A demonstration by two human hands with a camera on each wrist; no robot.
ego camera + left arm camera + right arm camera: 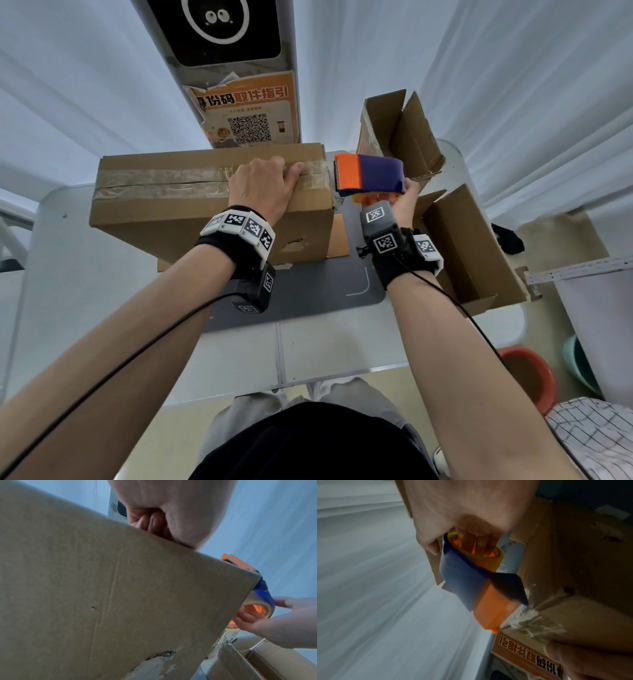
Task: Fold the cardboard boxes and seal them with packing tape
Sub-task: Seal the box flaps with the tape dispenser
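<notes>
A closed cardboard box (164, 219) lies on the table, with clear packing tape (161, 181) along its top seam. My left hand (260, 186) presses on the top near the right end, fingers curled under and thumb on the tape. From the left wrist view the box side (120, 595) fills the frame below my left hand (171, 513). My right hand (404, 202) grips the orange and blue tape dispenser (370, 171), fingers inside the roll. The dispenser (471, 585) has its orange end at the box's top right edge (582, 608).
Two open cardboard boxes (400, 133) (472, 250) stand on the right of the table. Behind the closed box rises a grey post with an orange QR sign (246, 113). A dark mat (308, 294) covers the table (102, 308). An orange bucket (527, 377) sits on the floor.
</notes>
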